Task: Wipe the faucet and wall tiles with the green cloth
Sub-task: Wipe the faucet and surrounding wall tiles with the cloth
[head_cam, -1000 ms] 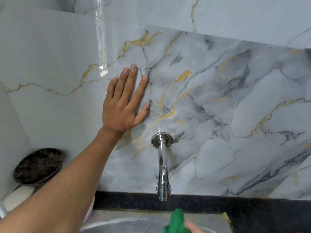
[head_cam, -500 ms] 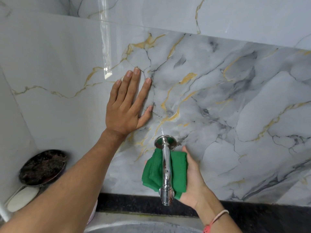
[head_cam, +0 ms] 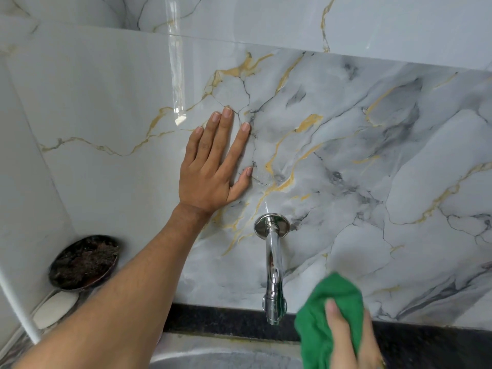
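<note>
Head view — green cloth [head_cam: 323, 318] in right hand [head_cam: 348, 339], beside faucet [head_cam: 273, 272].

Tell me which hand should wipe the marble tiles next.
The right hand, probably: it grips the crumpled green cloth beside the chrome wall faucet, close to the grey marble wall tiles. The left hand lies flat on them, empty.

Green cloth [head_cam: 316, 326] at 5 o'clock. Wall tiles [head_cam: 346, 161] white-grey marble, gold and dark veins. Faucet [head_cam: 273, 272] shiny chrome. Counter [head_cam: 218, 319] speckled black.
</note>
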